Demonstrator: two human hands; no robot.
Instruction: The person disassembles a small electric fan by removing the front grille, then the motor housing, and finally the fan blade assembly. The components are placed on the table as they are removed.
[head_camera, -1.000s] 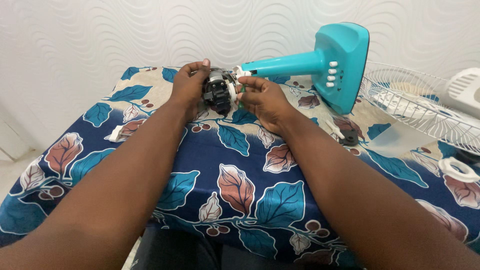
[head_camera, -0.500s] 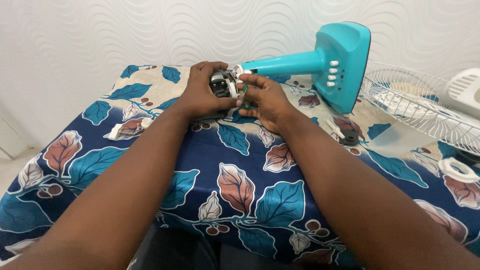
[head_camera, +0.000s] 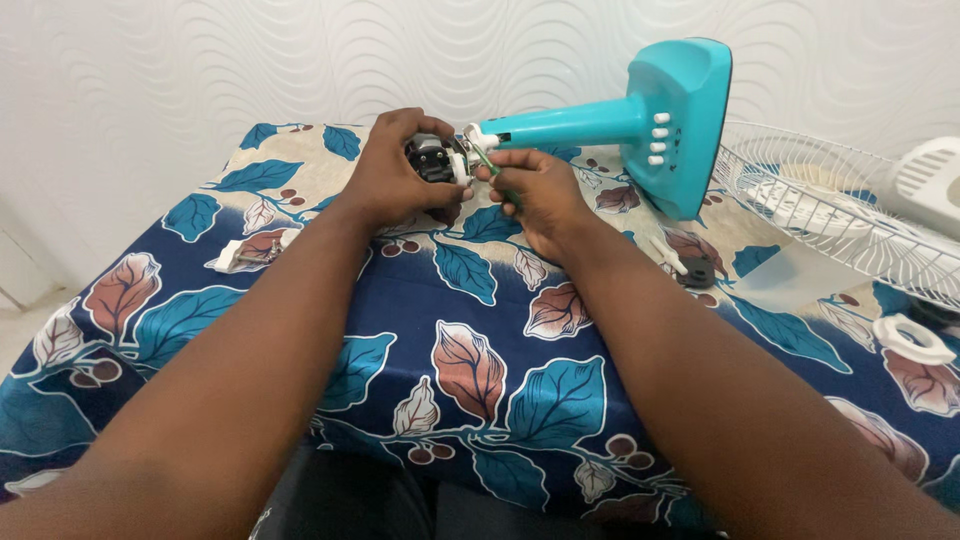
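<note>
A teal fan stand (head_camera: 640, 125) lies on its side on the table, its base to the right and its neck pointing left. At the neck's end sits the black and silver fan motor (head_camera: 433, 160). My left hand (head_camera: 392, 178) is wrapped around the motor from the left. My right hand (head_camera: 535, 195) grips a thin green-handled screwdriver (head_camera: 497, 175), its tip at the white joint between motor and neck. Most of the motor is hidden by my left fingers.
The table carries a blue leaf-patterned cloth (head_camera: 470, 330). A white wire fan grille (head_camera: 840, 215) and a white housing (head_camera: 930, 180) lie at the right. A white ring (head_camera: 908, 338), a black knob (head_camera: 697, 272) and a small white part (head_camera: 232, 257) rest on the cloth.
My left hand has closed further over the motor and turned it. My right hand has raised the screwdriver to the joint. The fan stand has shifted slightly up and left.
</note>
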